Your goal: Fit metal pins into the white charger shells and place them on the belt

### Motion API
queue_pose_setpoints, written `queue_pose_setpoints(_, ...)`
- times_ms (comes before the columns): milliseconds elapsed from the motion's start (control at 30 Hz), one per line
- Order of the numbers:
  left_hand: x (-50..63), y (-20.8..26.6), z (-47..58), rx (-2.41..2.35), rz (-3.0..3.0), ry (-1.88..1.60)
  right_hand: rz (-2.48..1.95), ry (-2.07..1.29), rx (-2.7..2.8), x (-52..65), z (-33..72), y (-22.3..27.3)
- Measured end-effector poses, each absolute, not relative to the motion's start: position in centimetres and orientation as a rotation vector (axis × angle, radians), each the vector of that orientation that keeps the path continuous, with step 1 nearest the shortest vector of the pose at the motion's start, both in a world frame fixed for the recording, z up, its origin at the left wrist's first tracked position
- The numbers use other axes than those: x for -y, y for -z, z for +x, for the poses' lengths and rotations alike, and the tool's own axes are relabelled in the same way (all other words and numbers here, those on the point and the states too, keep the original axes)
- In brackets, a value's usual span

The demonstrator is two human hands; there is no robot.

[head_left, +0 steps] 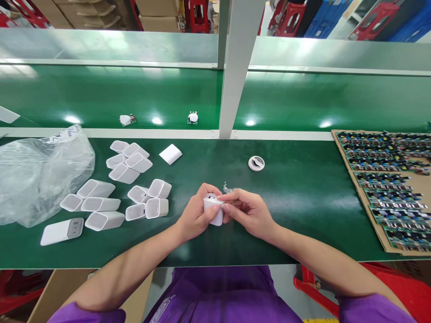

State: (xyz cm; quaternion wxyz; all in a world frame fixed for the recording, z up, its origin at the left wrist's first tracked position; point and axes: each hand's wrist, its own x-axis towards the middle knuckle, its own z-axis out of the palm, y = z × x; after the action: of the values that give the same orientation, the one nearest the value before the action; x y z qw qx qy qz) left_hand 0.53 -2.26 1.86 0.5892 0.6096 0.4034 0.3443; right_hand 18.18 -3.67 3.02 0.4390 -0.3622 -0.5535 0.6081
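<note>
My left hand (195,213) is wrapped round a small white charger housing (216,217), whose end with port slots faces up. At the housing's right upper edge, the thumb and index finger of my right hand (251,213) are pinched together; whatever is between them is too small to make out. Just beyond my right fingers lies a small heap of tiny clear pieces (230,188). Several empty white housings (104,220) lie in groups to the left of my left hand. A white charger with a grey end (57,232) lies at the near left.
A clear plastic bag (43,175) lies at the far left. Cardboard (372,224) with rows of circuit boards (390,179) is at the right. A white roll (256,163) and a white housing (171,154) lie beyond my hands. A grey post (237,67) stands behind them.
</note>
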Motion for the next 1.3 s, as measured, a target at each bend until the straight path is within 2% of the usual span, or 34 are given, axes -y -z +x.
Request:
queue_pose_setpoints(233,2.5,-1.3,0.6,-0.899,1.420,-0.876,-0.927,-1.414,1.461,3.7,18.1,-3.4)
queue_pose_setpoints(600,2.6,-1.0,0.6,-0.875,1.502,-0.916,-0.948,-1.086,1.700,4.1,18.5,-4.3)
queue_pose_setpoints(1133,2.3,-1.2,0.6,-0.819,1.392,-0.832,-0.924,-1.470,1.427,3.5,18.4,-3.7)
queue_pose_setpoints(1300,2.3,-0.9,0.8,-0.766,1.363,-0.824,-0.927,-1.429,1.439,3.7,18.2,-3.7)
